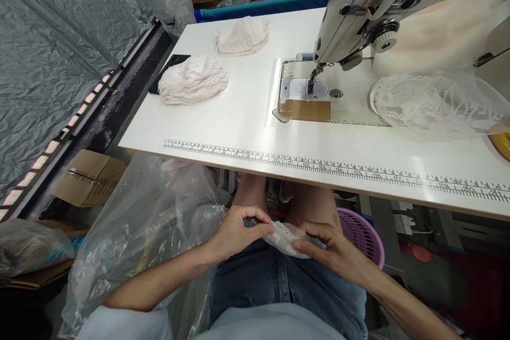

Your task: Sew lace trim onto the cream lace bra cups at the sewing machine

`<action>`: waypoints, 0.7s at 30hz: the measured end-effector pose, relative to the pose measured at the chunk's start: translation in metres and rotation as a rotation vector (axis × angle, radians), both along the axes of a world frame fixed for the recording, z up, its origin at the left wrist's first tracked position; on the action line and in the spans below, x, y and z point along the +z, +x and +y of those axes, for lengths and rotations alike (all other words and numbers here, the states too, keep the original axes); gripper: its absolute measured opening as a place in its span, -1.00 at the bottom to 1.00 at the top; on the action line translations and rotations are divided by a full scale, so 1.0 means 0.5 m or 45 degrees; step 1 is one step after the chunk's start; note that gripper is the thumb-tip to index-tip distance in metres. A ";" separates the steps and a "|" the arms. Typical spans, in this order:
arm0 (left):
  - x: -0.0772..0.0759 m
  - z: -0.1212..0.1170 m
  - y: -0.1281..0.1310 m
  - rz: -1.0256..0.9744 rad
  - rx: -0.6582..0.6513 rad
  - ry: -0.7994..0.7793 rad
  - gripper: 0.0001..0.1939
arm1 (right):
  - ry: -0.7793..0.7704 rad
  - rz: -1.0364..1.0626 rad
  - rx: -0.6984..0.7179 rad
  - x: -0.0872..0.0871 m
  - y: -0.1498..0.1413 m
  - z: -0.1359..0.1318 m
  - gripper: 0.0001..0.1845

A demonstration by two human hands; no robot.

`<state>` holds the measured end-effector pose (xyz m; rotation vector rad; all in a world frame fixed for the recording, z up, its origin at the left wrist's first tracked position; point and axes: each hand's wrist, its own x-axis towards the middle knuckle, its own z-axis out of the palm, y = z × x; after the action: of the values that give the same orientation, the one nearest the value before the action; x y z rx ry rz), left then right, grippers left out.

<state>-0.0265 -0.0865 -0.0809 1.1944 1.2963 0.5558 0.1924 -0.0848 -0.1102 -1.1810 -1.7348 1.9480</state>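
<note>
Over my lap, in front of the table edge, both hands hold one small piece of white lace fabric (283, 239). My left hand (245, 231) pinches its left end between thumb and fingertips. The other end is gripped by my right hand (324, 244), thumb on top and fingers partly hidden behind. A sewing machine (354, 16) stands on the white table (223, 127) beyond, its needle area above the metal plate. Left of it lie a thick stack of white lace pieces (193, 81) and a smaller pale stack (244, 36).
Sheer white lace fabric (434, 101) lies on the table right of the needle. A printed ruler strip (319, 166) runs along the front edge. Below are a purple basket (362, 234), a clear plastic bag (131, 244) and a cardboard box (90, 178).
</note>
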 end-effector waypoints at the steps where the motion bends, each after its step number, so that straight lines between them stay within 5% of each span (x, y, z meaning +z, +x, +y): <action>1: 0.000 0.000 0.000 -0.006 0.008 -0.024 -0.85 | -0.003 0.001 0.002 0.001 0.000 0.001 -0.60; 18: 0.003 0.000 0.001 -0.087 0.125 -0.214 -0.84 | -0.084 0.037 0.068 0.011 -0.004 0.006 -0.55; 21: -0.004 0.001 -0.006 -0.226 0.100 -0.396 -0.52 | -0.116 0.062 0.103 0.010 -0.003 0.005 -0.56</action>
<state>-0.0297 -0.0859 -0.0831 0.8222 1.2296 0.4840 0.1911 -0.0824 -0.1053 -1.0995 -1.7108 2.1052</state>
